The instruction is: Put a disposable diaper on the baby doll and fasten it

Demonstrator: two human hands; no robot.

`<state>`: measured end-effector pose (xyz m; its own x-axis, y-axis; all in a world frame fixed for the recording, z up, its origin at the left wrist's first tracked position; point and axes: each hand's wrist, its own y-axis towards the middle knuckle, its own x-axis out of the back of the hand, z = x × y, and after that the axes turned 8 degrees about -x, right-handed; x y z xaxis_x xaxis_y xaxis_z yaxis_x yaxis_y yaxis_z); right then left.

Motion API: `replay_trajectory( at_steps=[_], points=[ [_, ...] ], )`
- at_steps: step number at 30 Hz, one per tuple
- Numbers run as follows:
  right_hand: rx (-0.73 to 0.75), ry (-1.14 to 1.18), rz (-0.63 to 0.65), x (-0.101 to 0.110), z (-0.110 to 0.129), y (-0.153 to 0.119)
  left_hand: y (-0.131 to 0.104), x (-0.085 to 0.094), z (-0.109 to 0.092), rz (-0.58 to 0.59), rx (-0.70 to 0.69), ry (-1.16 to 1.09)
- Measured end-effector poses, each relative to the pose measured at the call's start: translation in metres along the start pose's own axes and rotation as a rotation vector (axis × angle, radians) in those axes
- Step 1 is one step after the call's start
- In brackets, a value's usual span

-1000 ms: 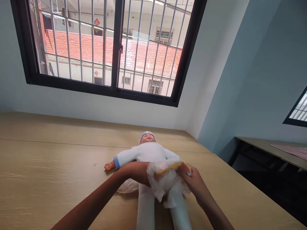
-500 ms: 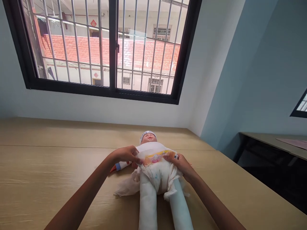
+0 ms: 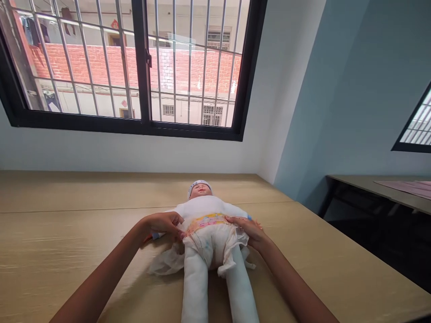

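Note:
A baby doll (image 3: 210,205) in a white top and a white cap lies on its back, head toward the window and cloth legs toward me. Around its hips is a white diaper (image 3: 215,240) with a yellow and pink printed waistband; a loose side of it spreads on the table at the left. My left hand (image 3: 168,225) pinches the diaper's left edge at the waist. At the other side, my right hand (image 3: 247,229) rests on the waistband, thumb on the print and fingers curled round the doll's side, partly hidden.
The doll lies on a wide wooden table (image 3: 84,251) with a seam across it. Behind stands a white wall with a barred, dark-framed window (image 3: 144,121). To the right, past the table's edge, is another table (image 3: 363,190) with pink cloth (image 3: 411,188) on it.
The view has shifted slightly, so the doll sits a little further left. My right thumb and fingers now lie flatter along the waistband; my left hand still pinches the diaper's edge.

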<state>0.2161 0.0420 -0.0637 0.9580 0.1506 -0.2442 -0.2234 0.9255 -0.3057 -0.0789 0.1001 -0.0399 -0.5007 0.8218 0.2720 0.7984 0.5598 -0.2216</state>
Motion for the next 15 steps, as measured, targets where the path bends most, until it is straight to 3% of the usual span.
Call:
replay_trajectory(
  at_steps=[3,7,15],
  points=[
    [0.047,0.004,0.014,-0.001,0.001,-0.003,-0.006,0.006,-0.001,0.05,-0.019,0.023],
    [0.08,-0.051,0.029,-0.004,0.002,-0.005,-0.015,0.007,-0.016,0.044,-0.1,-0.029],
    [0.305,-0.084,-0.112,-0.017,0.0,-0.004,-0.006,-0.021,-0.044,-0.092,-0.138,0.142]
  ],
)
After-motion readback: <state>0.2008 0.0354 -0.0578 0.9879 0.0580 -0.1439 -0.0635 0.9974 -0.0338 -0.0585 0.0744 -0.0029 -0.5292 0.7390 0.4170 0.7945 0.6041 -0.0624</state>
